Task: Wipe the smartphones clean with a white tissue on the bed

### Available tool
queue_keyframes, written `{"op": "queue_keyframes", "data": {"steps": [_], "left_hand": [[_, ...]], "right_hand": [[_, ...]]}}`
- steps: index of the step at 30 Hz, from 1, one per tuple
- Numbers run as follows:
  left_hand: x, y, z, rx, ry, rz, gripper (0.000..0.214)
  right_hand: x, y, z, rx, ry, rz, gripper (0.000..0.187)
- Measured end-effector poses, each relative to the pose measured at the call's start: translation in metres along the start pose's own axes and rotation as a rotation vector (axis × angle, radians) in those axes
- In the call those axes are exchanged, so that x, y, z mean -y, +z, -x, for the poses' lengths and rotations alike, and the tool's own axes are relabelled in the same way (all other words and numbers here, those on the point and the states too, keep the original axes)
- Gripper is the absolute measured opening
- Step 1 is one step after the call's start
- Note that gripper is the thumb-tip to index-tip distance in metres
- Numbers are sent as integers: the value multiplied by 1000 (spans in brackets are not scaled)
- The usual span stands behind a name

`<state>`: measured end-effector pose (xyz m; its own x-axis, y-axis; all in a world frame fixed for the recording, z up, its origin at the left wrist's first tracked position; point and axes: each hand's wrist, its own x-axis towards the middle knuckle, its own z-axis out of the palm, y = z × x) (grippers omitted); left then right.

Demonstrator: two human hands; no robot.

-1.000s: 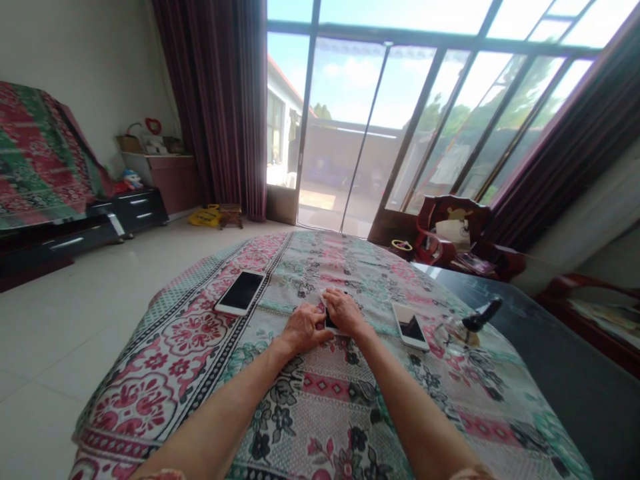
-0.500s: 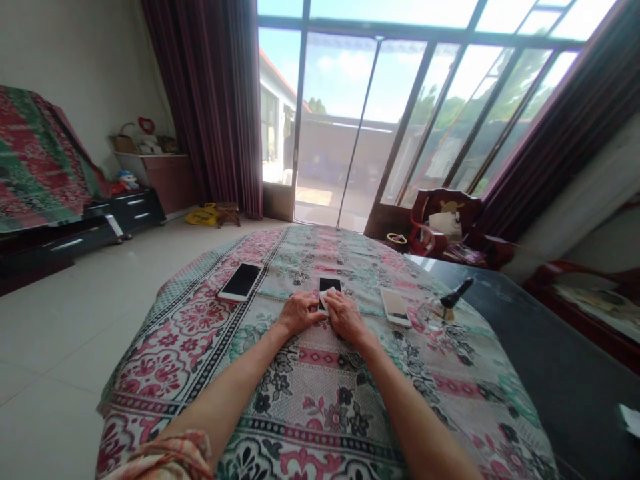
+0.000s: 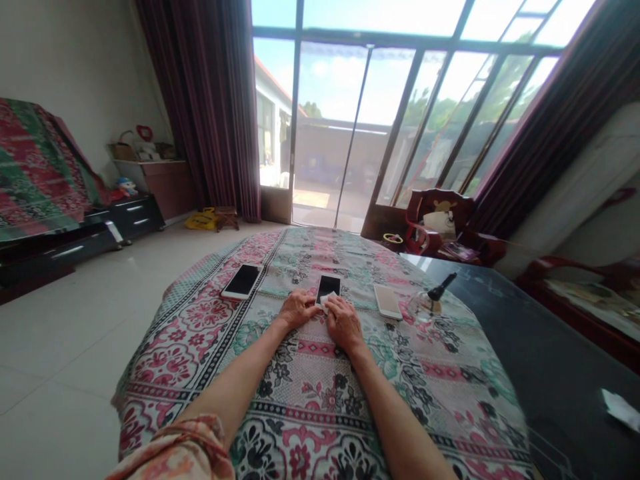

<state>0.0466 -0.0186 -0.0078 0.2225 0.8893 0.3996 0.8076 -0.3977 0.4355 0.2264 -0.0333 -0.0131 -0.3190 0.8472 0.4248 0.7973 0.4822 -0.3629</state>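
Note:
A smartphone (image 3: 329,285) with a dark screen and white edges lies flat at the middle of the patterned tablecloth (image 3: 320,400). My left hand (image 3: 299,309) rests at its lower left edge, fingers bent and holding it there. Under the fingertips of my right hand (image 3: 344,321) is a small white wipe (image 3: 327,300), pressed on the lower part of the screen. To the left lies a larger white phone (image 3: 243,281) with a black screen. On the right is another white phone (image 3: 388,301) whose surface looks pale.
A clear glass vessel (image 3: 425,308) with a black-handled piece (image 3: 443,287) stands right of the phones. Beside the cloth runs a dark tabletop (image 3: 540,360) with a white paper-like item (image 3: 621,409). A carved wooden chair (image 3: 440,223) stands beyond, near the glass doors.
My right hand has drawn the wipe down the screen to the phone's lower end, baring more of the glass. The left hand stays at the edge. The view has shifted slightly.

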Motion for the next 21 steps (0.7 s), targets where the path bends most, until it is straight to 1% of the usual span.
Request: {"op": "queue_keyframes", "data": {"steps": [3,7,11,14,17,21], "left_hand": [[1,0,1,0,16,18,16],[1,0,1,-8,21,54,17],[1,0,0,2,15,65,16],[1,1,0,2,7,44,14],[2,2,-1,-10,1,40,15],[2,2,-2,5,7,45,15]], "right_hand": [[1,-2,2,-1,-9,9,34],[2,-4,5,31,-73,12,34],[-3,-3,-3,89,-127,-5,35],[-8,-2,-21,138,-125,-8,34],[-12,1,-45,169,-132,-1,32],[-18,7,-78,201,-172,25,31]]}}
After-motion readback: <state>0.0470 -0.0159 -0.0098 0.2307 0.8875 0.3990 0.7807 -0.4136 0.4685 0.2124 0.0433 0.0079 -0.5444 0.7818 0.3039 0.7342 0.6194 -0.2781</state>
